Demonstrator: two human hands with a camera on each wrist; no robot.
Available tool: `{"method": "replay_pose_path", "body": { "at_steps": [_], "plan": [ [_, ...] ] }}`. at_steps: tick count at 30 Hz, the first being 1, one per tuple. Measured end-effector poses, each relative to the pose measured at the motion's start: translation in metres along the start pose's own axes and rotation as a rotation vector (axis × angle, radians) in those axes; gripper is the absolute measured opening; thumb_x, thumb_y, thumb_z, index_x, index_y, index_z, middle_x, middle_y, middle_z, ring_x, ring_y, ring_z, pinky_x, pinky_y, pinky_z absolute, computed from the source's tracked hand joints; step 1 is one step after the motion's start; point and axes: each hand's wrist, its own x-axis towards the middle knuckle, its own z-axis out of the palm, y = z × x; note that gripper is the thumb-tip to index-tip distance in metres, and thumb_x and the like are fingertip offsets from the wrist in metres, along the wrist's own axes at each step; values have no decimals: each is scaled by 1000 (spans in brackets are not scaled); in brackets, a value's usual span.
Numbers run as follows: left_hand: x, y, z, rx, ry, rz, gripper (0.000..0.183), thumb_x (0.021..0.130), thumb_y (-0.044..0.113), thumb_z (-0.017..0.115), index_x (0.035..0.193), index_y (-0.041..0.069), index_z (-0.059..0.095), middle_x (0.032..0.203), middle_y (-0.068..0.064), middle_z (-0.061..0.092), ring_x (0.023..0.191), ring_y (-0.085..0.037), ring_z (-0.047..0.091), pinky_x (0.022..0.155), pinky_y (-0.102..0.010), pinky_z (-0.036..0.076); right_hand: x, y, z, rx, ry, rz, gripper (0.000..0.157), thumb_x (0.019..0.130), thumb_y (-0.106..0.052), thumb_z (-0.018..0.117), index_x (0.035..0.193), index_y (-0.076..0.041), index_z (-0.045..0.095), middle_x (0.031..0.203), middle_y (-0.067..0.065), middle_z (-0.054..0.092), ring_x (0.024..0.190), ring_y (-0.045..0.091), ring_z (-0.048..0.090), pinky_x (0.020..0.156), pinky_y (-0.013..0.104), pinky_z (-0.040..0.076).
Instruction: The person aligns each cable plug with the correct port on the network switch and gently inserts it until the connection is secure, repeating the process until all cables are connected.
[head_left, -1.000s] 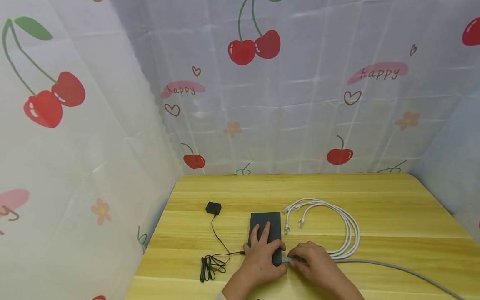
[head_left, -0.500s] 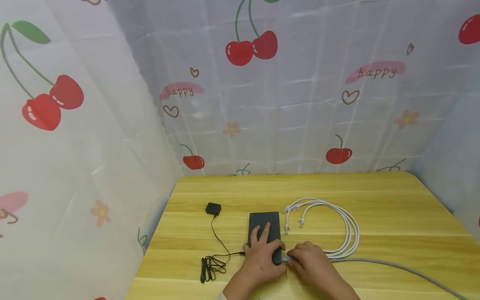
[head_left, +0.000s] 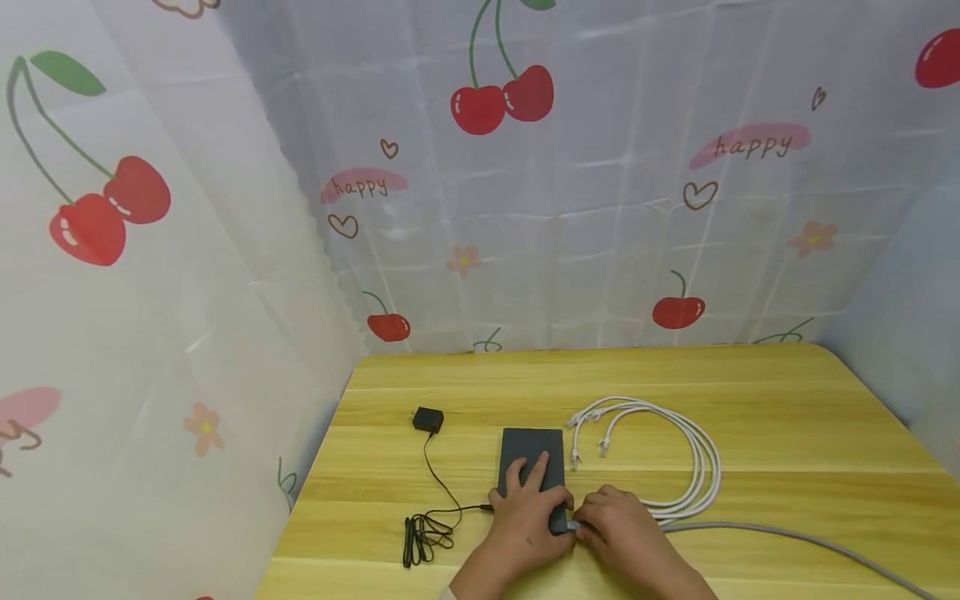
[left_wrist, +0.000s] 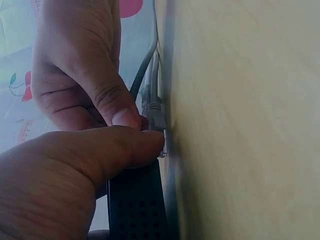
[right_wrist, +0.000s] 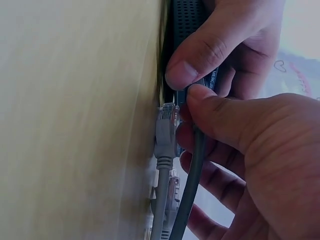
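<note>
A flat black network switch lies on the table, its vent holes showing in the left wrist view. My left hand grips it from above, fingers spread over the top and right edge, thumb at the near right corner. At the switch's right side, my right hand pinches the plug end of a grey network cable between thumb and fingers. The plug meets the switch's side; fingers cover most of it, so how deep it sits I cannot tell. In the right wrist view, both thumb tips nearly touch beside the cable.
White network cables lie coiled behind my right hand, their clear plugs toward the switch. A black power adapter sits at the left, its thin cord bunched and running to the switch. Printed curtains stand behind the table.
My right hand has edged slightly left, closer to the switch, with less of the plug showing. The left hand keeps its grip. The head view has shifted a little.
</note>
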Motion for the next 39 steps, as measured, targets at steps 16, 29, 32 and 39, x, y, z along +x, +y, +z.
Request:
{"method": "replay_pose_path", "body": {
  "at_steps": [16, 29, 32, 39],
  "plan": [
    [-1, -2, -3, -40, -1, -41, 22, 78, 50, 82, 92, 48, 65, 162, -5, 32, 140, -38, 29, 78, -69, 36, 3, -3, 6, 13, 57, -48, 10, 79, -22, 82, 87, -24, 76, 87, -19, 65, 83, 6, 57, 71, 37, 50],
    [-1, -3, -3, -35, -5, -51, 25, 75, 47, 84, 90, 48, 64, 161, -2, 32, 142, -39, 27, 82, -73, 35, 3, 5, -3, 23, 24, 53, 3, 85, -22, 77, 85, -25, 78, 83, -22, 65, 79, 4, 55, 69, 32, 49],
    [-2, -3, -4, -27, -21, -50, 25, 76, 46, 84, 91, 48, 64, 161, -2, 32, 142, -39, 27, 82, -74, 35, 2, 9, -6, 22, 13, 72, 6, 82, -21, 80, 84, -26, 78, 82, -22, 66, 79, 4, 55, 69, 32, 49],
    [-3, 0, -4, 31, -55, -40, 25, 76, 49, 83, 92, 48, 64, 161, -3, 32, 144, -40, 27, 82, -76, 36, 2, 15, -8, -4, 5, 105, 15, 74, -25, 86, 86, -25, 77, 81, -18, 64, 75, 5, 53, 65, 29, 47]
  ]
}}
